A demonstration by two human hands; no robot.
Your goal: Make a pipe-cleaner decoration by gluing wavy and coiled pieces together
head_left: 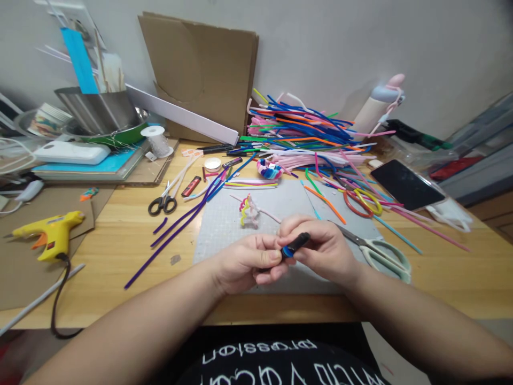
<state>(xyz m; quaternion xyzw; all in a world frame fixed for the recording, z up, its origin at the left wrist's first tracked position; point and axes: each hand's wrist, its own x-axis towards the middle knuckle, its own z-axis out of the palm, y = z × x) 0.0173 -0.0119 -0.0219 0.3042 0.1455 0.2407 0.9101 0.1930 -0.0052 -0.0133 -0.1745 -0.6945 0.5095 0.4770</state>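
In the head view, a grey mat [216,235] lies on a light wooden table [452,272] pushed up to a pale wall [328,43]. Over the mat's near part, the left hand [248,262] and right hand [324,248] are both closed, fingers pinching a short black object [298,242] with blue on it. Just beyond them, a small figure of bent stems [247,212] stands on the mat. Behind the mat is a heap of colourful fuzzy stems [304,133], with cardboard [204,69] leaning on the wall. Left of the mat are black-handled scissors [162,203] and, farther out, a yellow glue gun [56,235] and a metal pot [98,111]. Green-handled scissors [387,259] cross its right edge; a dark phone [407,184] lies beyond to the right, near a bottle [372,109].
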